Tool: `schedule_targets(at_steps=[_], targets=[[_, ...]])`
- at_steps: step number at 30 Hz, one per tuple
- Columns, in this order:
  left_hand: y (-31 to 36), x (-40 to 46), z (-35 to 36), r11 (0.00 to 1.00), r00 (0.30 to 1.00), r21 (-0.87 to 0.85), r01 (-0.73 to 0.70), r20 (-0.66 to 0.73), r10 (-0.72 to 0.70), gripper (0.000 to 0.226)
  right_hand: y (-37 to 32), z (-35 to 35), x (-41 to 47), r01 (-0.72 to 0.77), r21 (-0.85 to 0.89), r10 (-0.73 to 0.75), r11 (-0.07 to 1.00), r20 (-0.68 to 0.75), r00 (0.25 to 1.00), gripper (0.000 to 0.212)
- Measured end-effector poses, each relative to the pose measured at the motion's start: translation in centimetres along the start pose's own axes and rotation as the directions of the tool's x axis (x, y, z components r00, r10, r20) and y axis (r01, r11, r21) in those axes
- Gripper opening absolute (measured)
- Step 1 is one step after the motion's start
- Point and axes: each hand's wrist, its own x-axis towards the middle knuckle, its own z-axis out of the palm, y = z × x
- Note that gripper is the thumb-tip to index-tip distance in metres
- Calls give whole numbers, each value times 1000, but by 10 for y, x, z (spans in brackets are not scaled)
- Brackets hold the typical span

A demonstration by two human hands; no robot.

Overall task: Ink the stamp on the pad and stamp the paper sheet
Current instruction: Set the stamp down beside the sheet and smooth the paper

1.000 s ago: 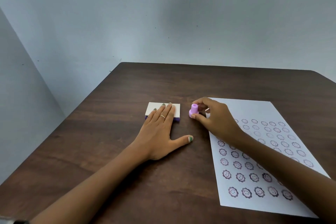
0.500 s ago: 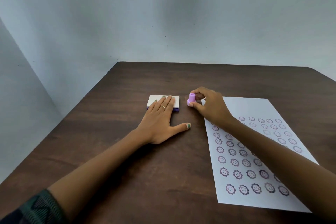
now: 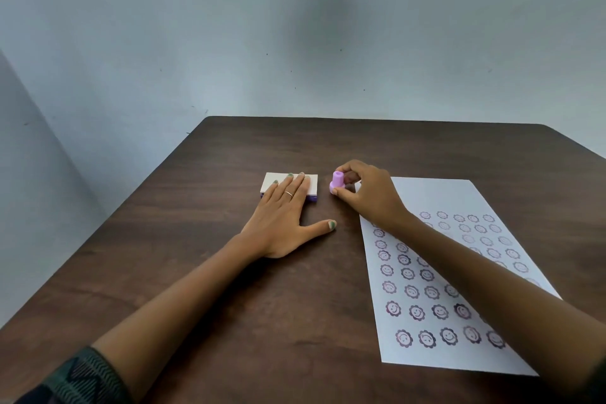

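A small pink stamp stands upright on the dark wooden table, between the ink pad and the paper. My right hand pinches its base with thumb and fingers. The ink pad, white-lidded with a purple base, lies just left of the stamp; its lid looks closed. My left hand lies flat, fingers spread, with the fingertips resting on the pad's lid. The white paper sheet lies to the right, covered with several rows of purple smiley flower prints; my right forearm crosses it.
A pale wall rises right behind the table's far edge. The table's left edge runs diagonally toward me. Bare wood lies between my forearms.
The stamp, lifted slightly half a second ago, now stands on the table again in my right hand's grip. My left hand stays on the pad. The camera has tilted a little.
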Motion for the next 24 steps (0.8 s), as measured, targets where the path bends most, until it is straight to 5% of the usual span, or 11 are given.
schedule_targets(at_steps=[9, 14, 24], targets=[[5, -4, -2, 1000, 999, -19, -10, -54, 9, 91, 4, -4, -6, -51, -33, 51, 998, -1, 999, 52], [8, -8, -4, 998, 991, -59, -31, -133, 22, 85, 14, -22, -21, -118, -125, 119, 985, 0, 993, 41], [17, -18, -7, 997, 983, -75, -34, -185, 19, 78, 37, -61, -69, -87, -359, 166, 929, 195, 967, 55]])
